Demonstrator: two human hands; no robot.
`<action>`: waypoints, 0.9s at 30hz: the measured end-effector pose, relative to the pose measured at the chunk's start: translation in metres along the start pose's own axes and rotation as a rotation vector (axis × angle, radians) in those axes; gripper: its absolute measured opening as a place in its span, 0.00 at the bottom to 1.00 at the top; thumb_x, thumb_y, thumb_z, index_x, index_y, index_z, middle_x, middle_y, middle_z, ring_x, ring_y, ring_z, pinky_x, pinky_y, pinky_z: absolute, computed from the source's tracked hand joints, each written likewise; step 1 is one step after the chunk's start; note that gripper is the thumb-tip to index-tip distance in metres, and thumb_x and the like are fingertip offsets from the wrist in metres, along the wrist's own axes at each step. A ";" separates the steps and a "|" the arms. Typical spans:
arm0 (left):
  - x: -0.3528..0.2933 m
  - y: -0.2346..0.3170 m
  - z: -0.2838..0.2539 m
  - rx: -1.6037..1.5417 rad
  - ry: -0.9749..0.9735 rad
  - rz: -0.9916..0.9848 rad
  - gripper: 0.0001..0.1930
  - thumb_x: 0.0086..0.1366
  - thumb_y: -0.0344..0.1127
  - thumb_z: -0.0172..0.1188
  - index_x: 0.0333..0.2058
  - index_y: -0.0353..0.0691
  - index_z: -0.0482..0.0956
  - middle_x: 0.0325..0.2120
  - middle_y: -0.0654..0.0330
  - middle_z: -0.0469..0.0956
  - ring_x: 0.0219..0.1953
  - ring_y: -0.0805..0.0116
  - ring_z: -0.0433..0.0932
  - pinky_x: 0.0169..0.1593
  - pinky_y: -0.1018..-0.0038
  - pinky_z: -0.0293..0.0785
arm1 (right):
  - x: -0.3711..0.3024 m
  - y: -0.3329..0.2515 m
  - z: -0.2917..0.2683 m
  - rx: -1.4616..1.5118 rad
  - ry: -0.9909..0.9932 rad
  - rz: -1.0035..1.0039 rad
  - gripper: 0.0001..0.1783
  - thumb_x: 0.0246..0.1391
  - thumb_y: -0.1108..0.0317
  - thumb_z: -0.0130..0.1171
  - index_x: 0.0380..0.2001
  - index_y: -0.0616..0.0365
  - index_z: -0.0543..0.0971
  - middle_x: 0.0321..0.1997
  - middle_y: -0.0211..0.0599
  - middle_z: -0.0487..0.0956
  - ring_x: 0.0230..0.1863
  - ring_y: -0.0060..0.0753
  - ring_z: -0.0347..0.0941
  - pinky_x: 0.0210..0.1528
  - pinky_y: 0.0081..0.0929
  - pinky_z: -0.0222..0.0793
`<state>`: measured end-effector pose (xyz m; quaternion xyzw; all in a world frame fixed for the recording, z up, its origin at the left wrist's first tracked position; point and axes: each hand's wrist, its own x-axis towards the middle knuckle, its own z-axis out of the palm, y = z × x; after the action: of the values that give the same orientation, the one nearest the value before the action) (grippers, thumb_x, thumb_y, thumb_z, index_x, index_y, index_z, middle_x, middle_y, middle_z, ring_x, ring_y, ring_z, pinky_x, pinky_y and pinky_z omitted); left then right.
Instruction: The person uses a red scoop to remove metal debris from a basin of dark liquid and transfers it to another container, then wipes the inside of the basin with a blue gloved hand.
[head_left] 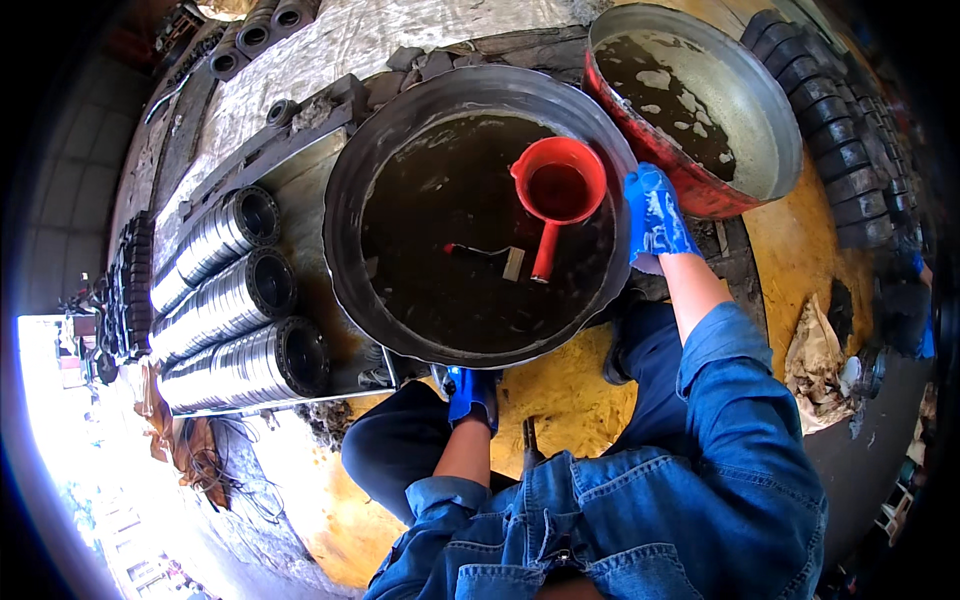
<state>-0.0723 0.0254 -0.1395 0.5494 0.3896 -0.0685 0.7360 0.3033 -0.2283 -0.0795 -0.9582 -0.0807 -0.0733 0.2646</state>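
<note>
A wide dark metal basin (345, 240) holds murky, dark liquid. In it are a red plastic dipper (547, 245) with its handle toward me and a small brush (513, 263) with a thin wire shank and a red handle end. My right hand (658, 212), in a blue glove, has its fingers closed over the basin's right rim. At the near rim, my left hand (472, 393), also blue-gloved, holds the basin from below; its fingertips are mostly hidden under the edge. Touching or very close at the right is a red tub (780, 110) with brownish, foamy liquid.
Stacked ribbed metal rings (225, 290) lie in rows on a low rack at left. More dark rings (835, 130) line the far right. A crumpled tan cloth (818, 370) lies on the yellow-stained floor (560, 400). Another person's blue glove (925, 335) shows at the right edge.
</note>
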 end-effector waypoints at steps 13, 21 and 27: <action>-0.036 -0.034 0.001 0.264 0.076 0.064 0.26 0.71 0.49 0.53 0.62 0.42 0.69 0.59 0.58 0.73 0.60 0.61 0.71 0.62 0.70 0.66 | 0.034 0.010 0.001 -0.016 -0.096 -0.052 0.08 0.53 0.64 0.59 0.26 0.56 0.81 0.32 0.50 0.82 0.38 0.54 0.79 0.41 0.45 0.74; -0.033 -0.031 -0.007 0.390 0.051 0.074 0.26 0.71 0.49 0.53 0.62 0.42 0.69 0.59 0.58 0.73 0.59 0.60 0.71 0.62 0.70 0.67 | 0.014 0.046 0.003 0.357 0.163 -0.477 0.15 0.59 0.65 0.48 0.20 0.58 0.70 0.20 0.33 0.64 0.24 0.30 0.57 0.28 0.36 0.59; -0.024 -0.021 -0.011 0.491 0.041 0.090 0.26 0.70 0.49 0.54 0.62 0.42 0.69 0.59 0.57 0.73 0.59 0.60 0.71 0.62 0.70 0.67 | -0.018 0.031 0.003 0.405 0.099 -0.066 0.11 0.58 0.68 0.50 0.21 0.55 0.73 0.23 0.29 0.70 0.26 0.28 0.63 0.28 0.36 0.63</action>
<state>-0.1053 0.0192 -0.1413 0.7297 0.3512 -0.1172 0.5749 0.2917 -0.2549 -0.1009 -0.8774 -0.1118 -0.1114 0.4531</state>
